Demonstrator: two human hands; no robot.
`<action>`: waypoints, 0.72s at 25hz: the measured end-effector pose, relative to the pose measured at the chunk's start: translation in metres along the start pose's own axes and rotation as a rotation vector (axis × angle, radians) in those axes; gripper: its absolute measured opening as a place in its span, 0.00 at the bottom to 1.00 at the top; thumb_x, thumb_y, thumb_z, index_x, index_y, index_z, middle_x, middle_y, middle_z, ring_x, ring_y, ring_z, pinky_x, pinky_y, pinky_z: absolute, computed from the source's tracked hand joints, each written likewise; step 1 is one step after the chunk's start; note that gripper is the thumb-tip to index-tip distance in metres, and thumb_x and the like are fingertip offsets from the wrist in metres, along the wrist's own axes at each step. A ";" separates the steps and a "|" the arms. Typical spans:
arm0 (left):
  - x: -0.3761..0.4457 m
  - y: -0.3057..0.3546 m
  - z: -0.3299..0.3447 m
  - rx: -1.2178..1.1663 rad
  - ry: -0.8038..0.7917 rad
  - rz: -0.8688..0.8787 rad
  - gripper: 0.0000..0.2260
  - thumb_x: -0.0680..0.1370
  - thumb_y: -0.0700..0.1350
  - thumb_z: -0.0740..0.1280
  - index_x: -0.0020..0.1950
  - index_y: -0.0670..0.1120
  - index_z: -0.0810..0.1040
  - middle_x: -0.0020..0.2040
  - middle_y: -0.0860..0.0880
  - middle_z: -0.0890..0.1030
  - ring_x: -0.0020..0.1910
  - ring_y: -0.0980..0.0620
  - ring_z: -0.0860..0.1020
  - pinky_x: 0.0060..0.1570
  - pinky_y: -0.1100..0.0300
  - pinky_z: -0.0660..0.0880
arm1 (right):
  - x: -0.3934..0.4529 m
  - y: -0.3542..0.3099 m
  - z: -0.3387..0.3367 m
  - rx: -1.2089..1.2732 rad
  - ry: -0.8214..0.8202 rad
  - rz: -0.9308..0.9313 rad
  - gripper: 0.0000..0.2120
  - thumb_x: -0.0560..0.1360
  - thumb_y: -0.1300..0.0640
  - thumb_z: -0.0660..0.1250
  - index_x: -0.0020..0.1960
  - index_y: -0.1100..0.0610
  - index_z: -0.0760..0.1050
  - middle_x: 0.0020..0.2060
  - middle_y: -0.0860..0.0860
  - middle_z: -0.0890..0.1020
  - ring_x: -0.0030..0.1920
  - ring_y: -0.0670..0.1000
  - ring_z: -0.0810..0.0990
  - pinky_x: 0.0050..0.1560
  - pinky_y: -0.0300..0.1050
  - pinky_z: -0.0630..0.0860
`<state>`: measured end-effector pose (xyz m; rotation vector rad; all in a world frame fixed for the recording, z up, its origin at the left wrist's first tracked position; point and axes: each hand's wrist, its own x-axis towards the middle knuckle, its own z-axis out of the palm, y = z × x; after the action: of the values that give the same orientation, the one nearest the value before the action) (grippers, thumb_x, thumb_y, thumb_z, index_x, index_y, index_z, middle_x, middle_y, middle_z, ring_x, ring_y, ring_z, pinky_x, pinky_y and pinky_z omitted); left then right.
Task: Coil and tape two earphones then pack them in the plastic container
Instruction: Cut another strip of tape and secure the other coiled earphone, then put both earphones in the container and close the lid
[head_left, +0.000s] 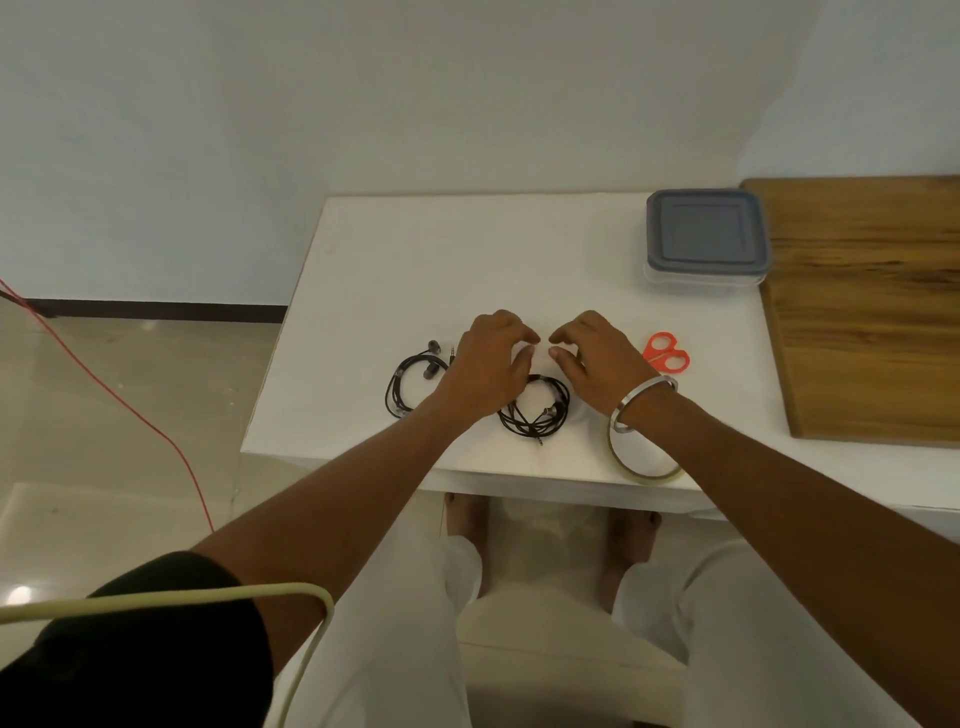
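Note:
Two black earphones lie coiled on the white table (363, 249). One earphone coil (402, 387) is to the left of my left hand. The other earphone coil (537, 413) lies just below and between both hands. My left hand (488, 364) and my right hand (597, 358) hover over the table with thumb and forefinger tips pinched, almost touching each other. Whether clear tape is stretched between them does not show. The plastic container (706, 236), with its grey-blue lid on, stands at the back right. A clear tape roll (647, 475) lies under my right wrist.
Orange-handled scissors (667, 353) lie right of my right hand. A wooden board (862, 312) covers the surface to the right of the table. A red cable (130, 410) runs across the floor on the left. My legs and feet are under the table's front edge.

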<state>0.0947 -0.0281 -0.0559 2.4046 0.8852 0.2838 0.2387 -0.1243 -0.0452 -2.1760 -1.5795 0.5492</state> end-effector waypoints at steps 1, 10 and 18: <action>0.005 0.003 0.000 0.033 0.022 0.010 0.13 0.78 0.44 0.62 0.60 0.44 0.79 0.59 0.46 0.78 0.61 0.44 0.73 0.62 0.49 0.69 | 0.001 0.002 0.000 -0.070 0.030 -0.019 0.15 0.79 0.52 0.60 0.63 0.57 0.74 0.59 0.55 0.73 0.58 0.55 0.73 0.57 0.46 0.70; 0.052 0.047 0.018 0.246 0.022 0.006 0.23 0.81 0.46 0.59 0.76 0.43 0.62 0.77 0.43 0.61 0.75 0.42 0.59 0.73 0.49 0.57 | 0.006 0.048 -0.032 -0.341 0.153 0.067 0.22 0.80 0.51 0.56 0.73 0.55 0.63 0.74 0.55 0.61 0.73 0.58 0.59 0.72 0.59 0.54; 0.093 0.082 0.043 0.213 0.029 0.052 0.23 0.83 0.47 0.56 0.77 0.42 0.59 0.76 0.41 0.62 0.75 0.41 0.59 0.73 0.48 0.57 | 0.005 0.085 -0.078 -0.412 0.372 0.190 0.20 0.78 0.52 0.59 0.69 0.53 0.65 0.67 0.57 0.66 0.66 0.59 0.66 0.62 0.55 0.65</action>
<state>0.2251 -0.0371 -0.0442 2.6285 0.9069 0.2563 0.3498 -0.1502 -0.0246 -2.5564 -1.3795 -0.1487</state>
